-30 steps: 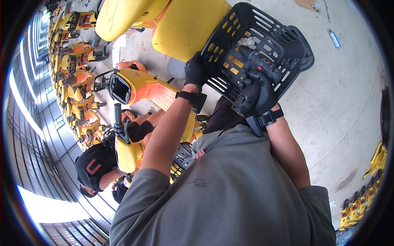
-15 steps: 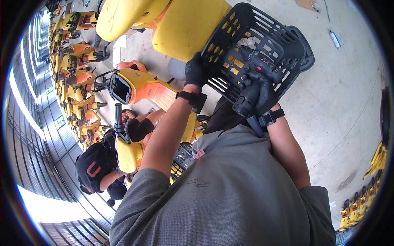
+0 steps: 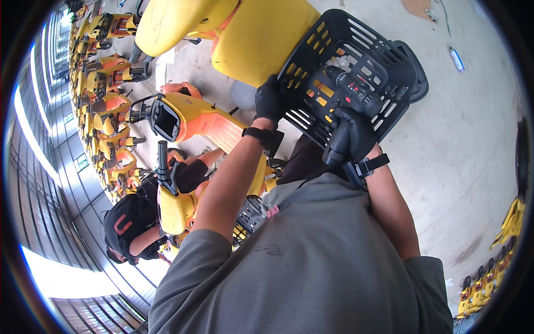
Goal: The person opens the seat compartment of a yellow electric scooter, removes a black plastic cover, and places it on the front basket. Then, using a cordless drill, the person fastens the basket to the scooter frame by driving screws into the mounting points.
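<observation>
A black plastic basket [image 3: 401,106] with slotted walls sits behind the yellow seat [image 3: 261,42] of a scooter. My left hand [image 3: 269,100], in a black glove, is closed at the basket's left edge; its fingertips are partly hidden. In my gloved right hand [image 3: 359,132] is a black cordless drill [image 3: 359,94] with red marks, gripped by its handle. The drill's body lies over the inside of the basket, with its front end pointing to the far left. Near that end, some crumpled whitish material [image 3: 343,61] shows in the basket. The drill's tip cannot be made out.
Another yellow and orange scooter [image 3: 194,119] stands close on my left. Beside it a co-worker in a black cap [image 3: 123,222] bends down. Rows of scooters [image 3: 105,106] fill the far left. A blue and white can or tube [image 3: 456,59] lies on the floor at right.
The basket, the drill and both hands appear slightly lower in the view. My grips look the same. The co-worker's head has tipped further down.
</observation>
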`<state>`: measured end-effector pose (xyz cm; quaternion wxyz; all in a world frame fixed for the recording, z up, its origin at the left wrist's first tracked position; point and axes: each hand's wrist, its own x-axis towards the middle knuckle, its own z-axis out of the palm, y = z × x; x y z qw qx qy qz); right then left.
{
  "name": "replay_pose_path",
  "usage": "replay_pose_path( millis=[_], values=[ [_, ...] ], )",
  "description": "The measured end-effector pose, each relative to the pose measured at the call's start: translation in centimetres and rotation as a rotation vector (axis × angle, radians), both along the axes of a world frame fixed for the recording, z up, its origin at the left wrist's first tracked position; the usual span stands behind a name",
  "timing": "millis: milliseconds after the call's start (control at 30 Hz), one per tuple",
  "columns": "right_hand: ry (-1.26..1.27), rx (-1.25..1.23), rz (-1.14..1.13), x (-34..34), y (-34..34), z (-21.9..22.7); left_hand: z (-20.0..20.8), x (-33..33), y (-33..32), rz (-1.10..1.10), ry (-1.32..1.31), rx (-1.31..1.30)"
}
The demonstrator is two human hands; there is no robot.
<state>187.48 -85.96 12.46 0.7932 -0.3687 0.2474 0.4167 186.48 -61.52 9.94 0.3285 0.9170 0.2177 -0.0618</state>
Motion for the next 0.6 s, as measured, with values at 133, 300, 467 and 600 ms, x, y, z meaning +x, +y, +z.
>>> replay_pose_path(
  millis=[133,300,467,600],
  values=[
    [-0.029,-0.047,0.009,0.2,-0.1,0.0,0.0,0.0,-0.1,0.017,0.021,0.004],
    [0.016,0.12,-0.068,0.6,-0.1,0.3,0.0,-0.1,0.0,0.044,0.003,-0.067],
    [0.189,0.294,-0.32,0.4,0.3,0.9,-0.4,-0.2,0.1,0.016,-0.003,-0.055],
    [0.34,0.287,-0.563,0.3,1.6,0.8,-0.9,-0.3,0.5,0.017,0.007,-0.051]
  ],
)
